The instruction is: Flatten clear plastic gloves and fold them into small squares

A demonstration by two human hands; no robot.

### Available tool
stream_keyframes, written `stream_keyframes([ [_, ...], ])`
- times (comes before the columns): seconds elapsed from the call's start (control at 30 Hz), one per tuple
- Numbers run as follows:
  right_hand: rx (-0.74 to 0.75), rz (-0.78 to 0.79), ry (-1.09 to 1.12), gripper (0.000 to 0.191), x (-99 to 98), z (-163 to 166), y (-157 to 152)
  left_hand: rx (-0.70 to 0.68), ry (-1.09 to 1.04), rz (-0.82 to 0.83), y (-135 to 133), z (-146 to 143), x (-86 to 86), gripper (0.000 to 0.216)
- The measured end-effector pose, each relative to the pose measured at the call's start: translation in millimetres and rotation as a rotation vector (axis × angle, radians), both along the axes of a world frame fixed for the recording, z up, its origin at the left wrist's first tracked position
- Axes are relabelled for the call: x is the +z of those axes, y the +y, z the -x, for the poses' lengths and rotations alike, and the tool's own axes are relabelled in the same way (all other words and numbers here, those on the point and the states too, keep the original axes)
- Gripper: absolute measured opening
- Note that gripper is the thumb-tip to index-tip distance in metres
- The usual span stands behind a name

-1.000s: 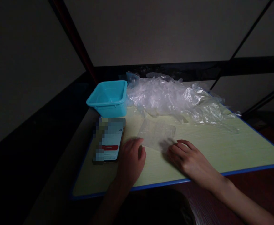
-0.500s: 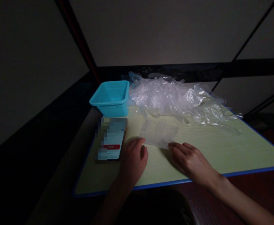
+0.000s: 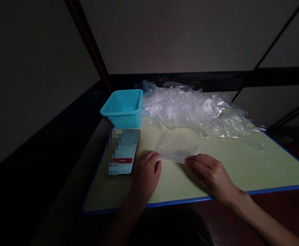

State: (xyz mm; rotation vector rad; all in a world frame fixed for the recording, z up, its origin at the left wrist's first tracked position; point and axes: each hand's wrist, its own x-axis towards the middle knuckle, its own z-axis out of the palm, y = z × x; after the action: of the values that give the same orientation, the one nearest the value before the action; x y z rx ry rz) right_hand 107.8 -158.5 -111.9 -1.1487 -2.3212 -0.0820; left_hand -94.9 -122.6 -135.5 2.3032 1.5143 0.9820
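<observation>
A thin, see-through piece of plastic film (image 3: 176, 147) lies on the table between my hands; whether it is a small bag or a glove I cannot tell. My left hand (image 3: 147, 172) rests at its near left corner, fingers curled and fingertips on the edge, with the thumb a little below. At the near right corner, my right hand (image 3: 212, 172) pinches the edge between thumb and fingers. That near edge runs nearly straight from one hand to the other. Just left of my left hand lies a phone (image 3: 127, 147) with a lit screen, partly blurred out.
A heap of crumpled clear plastic (image 3: 182, 106) spreads over the back of the table. The blue plastic basin (image 3: 124, 120) stands at the back left. Blue edging (image 3: 177, 202) borders the pale table (image 3: 246, 164). Behind it rises a grey panelled wall (image 3: 175, 37).
My right fingers have closed more firmly on the film's near edge, which now looks straighter and slightly lifted. The left hand has barely moved. The whole view has shifted slightly.
</observation>
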Motion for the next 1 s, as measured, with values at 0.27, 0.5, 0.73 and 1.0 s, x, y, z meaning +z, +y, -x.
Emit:
stream_keyframes([
  [0.27, -0.028, 0.063, 0.248, 0.011, 19.8, -10, -4, -0.040, -0.229, -0.022, -1, 5, 8.3, 0.012],
  [0.5, -0.108, 0.235, 0.482, 0.009, 49.9, -18, -12, -0.093, -0.562, 0.050, -12, 7, 41.0, 0.007],
  [0.73, -0.086, 0.339, 0.765, 0.009, 67.7, -21, -10, -0.125, -0.688, 0.179, -18, 6, 77.9, 0.003],
  [1.0, -0.145, 0.726, 0.837, 0.025, 16.5, -28, 25, -0.033, -0.577, 0.323, 22, -5, 42.5, 0.006],
])
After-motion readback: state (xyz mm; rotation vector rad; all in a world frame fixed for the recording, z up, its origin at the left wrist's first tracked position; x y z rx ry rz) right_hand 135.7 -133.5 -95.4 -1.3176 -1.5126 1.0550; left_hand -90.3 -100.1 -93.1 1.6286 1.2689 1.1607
